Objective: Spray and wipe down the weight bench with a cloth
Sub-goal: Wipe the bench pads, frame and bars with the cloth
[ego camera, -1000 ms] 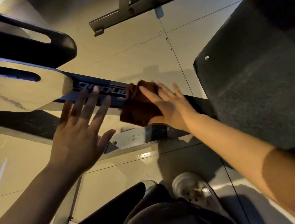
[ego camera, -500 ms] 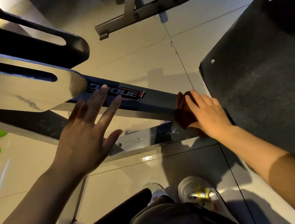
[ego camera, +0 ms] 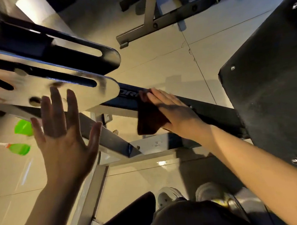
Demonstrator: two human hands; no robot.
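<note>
At 9 o'clock a green spray bottle (ego camera: 22, 148) lies on the floor. The left hand (ego camera: 65, 137) hovers with fingers spread, holding nothing, likely for balance. Toward 3 o'clock, the right hand (ego camera: 173, 113) presses the cloth (ego camera: 149, 119) flat onto the bench frame (ego camera: 212, 110), fingers straight, to wipe it.

Gym or weight room, indoor. Evidence: a weight bench with a dark steel frame beam (ego camera: 212, 109) bearing a partly hidden brand label, slotted adjustment plates (ego camera: 81, 93), and a black textured pad (ego camera: 271, 87) fixed with screws. A second piece of equipment with a bolted steel base (ego camera: 156, 24) stands beyond. Floor of large glossy pale tiles (ego camera: 148, 58) with grout lines.
</note>
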